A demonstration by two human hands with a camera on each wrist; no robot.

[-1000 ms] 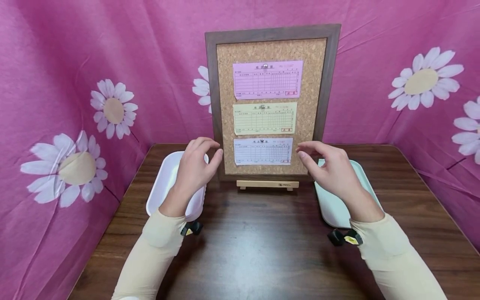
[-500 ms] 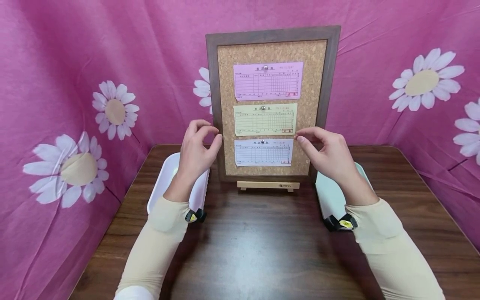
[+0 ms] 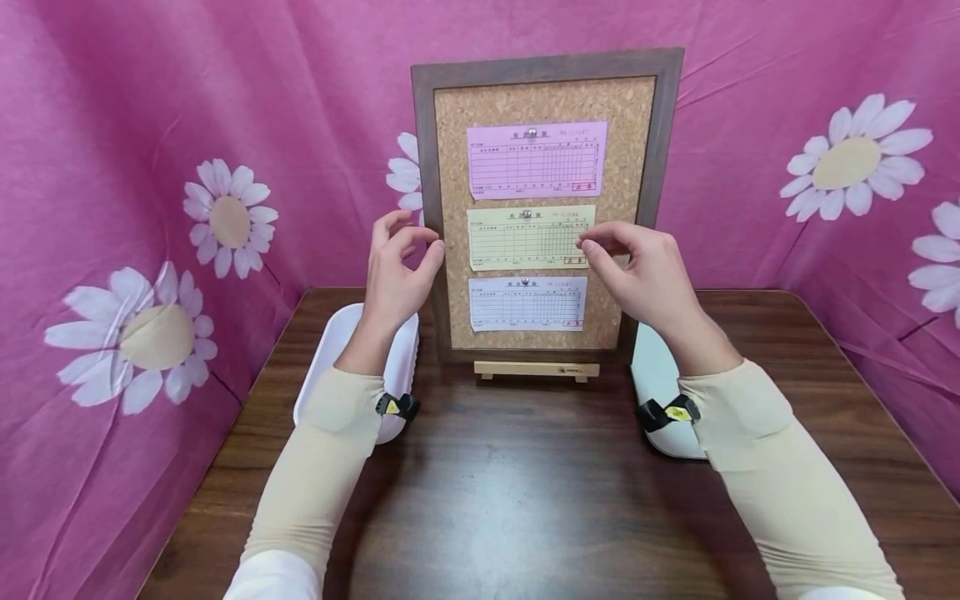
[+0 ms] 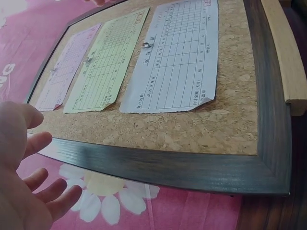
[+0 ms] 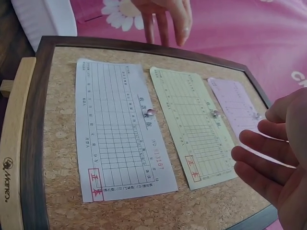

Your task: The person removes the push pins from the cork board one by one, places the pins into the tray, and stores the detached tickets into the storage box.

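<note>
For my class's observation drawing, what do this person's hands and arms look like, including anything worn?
The left hand and right hand wear no gloves. Long cream fabric sleeves reach the wrists, creased toward the elbows, with white cloth at their lower ends. At each inner wrist sits a blocky black device bearing a yellow patch; any marking is too small to read.

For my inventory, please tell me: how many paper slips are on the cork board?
3: the pink slip at the top, the yellow slip in the middle and the pale blue slip below. Any underneath would be hidden.
</note>
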